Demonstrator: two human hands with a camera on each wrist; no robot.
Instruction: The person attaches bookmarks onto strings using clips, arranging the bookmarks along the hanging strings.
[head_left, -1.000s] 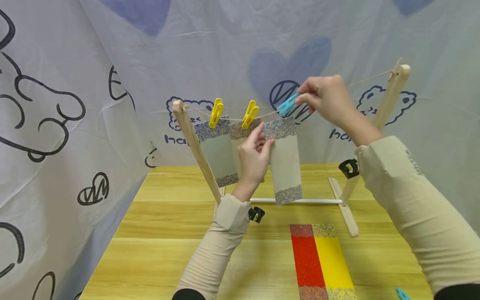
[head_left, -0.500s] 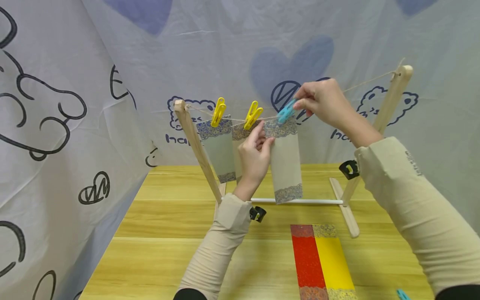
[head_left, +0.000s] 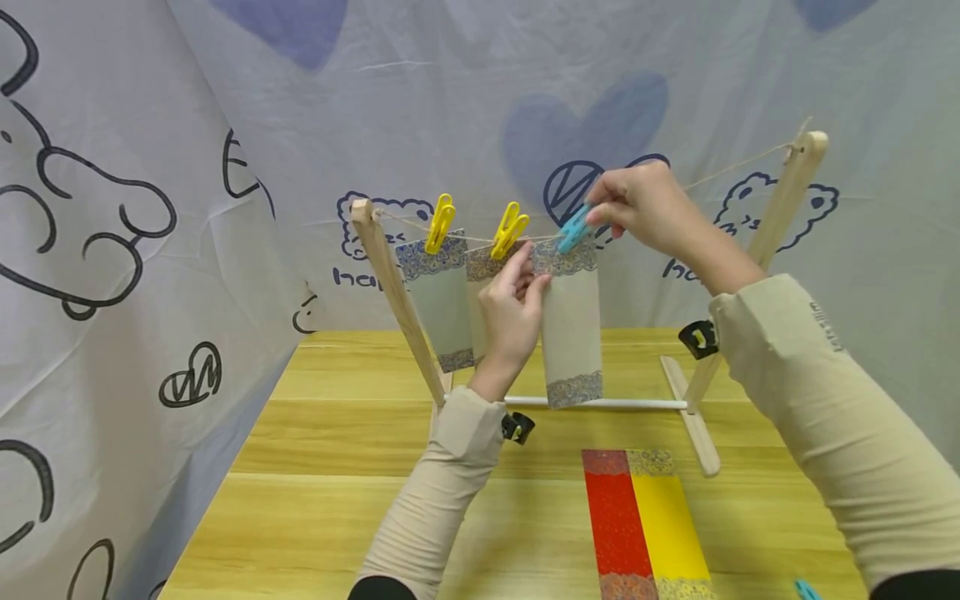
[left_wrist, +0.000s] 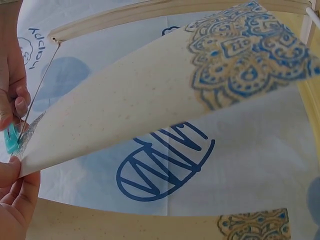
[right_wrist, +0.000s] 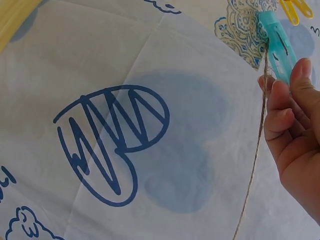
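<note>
The step in hand appears to be the pegging of a third card onto the line — the pale rectangular paper card with blue-and-gold lace borders (head_left: 570, 321) is held up against the thin brown twine (head_left: 738, 165) strung between the two slanted wooden posts (head_left: 393, 292). The card is pinched near its upper left edge by the left hand (head_left: 513, 312), fingers and thumb curled onto the paper. The small turquoise plastic clothespin (head_left: 574, 228) is gripped between the fingertips of the right hand (head_left: 645, 208) and is set at the card's top edge where it meets the twine; in the right-wrist view the peg lies right alongside the string. Whether its tips are already closed over paper and twine cannot be told.

The next move is judged to call for the peg to be let close squarely over both — only then can the paper be released. Two yellow plastic clothespins (head_left: 438, 223) carry similar cards to the left.
</note>
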